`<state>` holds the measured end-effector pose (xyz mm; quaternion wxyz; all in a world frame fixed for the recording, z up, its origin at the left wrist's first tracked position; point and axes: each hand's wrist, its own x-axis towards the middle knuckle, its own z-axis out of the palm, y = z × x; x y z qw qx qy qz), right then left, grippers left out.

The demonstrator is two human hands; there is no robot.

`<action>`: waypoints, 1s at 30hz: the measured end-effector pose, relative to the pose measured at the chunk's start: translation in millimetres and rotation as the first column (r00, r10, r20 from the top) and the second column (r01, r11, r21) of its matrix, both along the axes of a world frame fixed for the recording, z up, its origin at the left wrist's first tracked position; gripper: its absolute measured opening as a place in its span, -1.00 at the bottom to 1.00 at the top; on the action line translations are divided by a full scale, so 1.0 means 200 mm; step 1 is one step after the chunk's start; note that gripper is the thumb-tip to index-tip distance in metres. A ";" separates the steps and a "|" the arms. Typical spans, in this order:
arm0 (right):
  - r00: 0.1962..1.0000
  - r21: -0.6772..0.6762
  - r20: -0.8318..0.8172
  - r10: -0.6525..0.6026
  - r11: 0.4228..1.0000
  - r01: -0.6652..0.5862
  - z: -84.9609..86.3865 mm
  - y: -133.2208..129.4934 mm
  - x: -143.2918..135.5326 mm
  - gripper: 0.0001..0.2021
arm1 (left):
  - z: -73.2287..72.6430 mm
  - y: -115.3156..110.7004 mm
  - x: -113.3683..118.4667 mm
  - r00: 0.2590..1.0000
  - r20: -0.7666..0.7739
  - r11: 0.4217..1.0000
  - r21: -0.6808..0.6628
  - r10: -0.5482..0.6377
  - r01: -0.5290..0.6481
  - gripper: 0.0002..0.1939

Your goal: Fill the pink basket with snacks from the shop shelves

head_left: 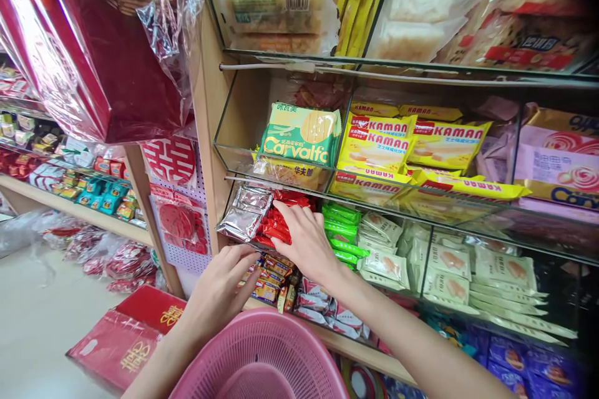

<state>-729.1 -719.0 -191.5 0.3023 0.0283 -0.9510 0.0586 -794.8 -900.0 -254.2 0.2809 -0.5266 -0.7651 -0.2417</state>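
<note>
My right hand (306, 240) is at the low shelf, its thumb and forefinger around small red packets (276, 224) that partly show between them. Just left of these lie shiny silver packets (246, 212). My left hand (222, 287) is in front of the shelf edge, below the silver packets, with its fingers stretched out and thumb apart; it holds nothing that I can see. Beneath both hands is a pink plastic basket (257, 358), whose visible inside shows slotted walls. Green packets (340, 230) lie right of my right hand.
Above, a glass-fronted shelf holds yellow Kaman packs (379, 143) and a green Carvalfo pack (302, 134). Pale wafer packets (449, 268) fill the right side. A wrapped red bag (126, 68) hangs at upper left. A red box (126, 336) stands on the floor.
</note>
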 end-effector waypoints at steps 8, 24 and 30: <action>0.998 -0.107 -0.036 0.055 0.993 -0.058 -0.01 0.02 0.02 -0.39 | -0.01 0.10 0.03 0.987 0.140 0.997 0.012 -0.077 0.076 -0.74; 0.995 -0.104 -0.074 0.060 0.992 -0.067 -0.02 0.01 0.03 -0.39 | 0.00 0.15 -0.08 0.739 0.661 0.933 0.334 -0.128 -0.137 -0.74; 0.986 -0.151 -0.138 0.089 0.982 -0.110 -0.04 0.04 0.05 -0.40 | 0.03 0.17 -0.09 0.727 0.660 0.929 0.360 -0.192 -0.082 -0.80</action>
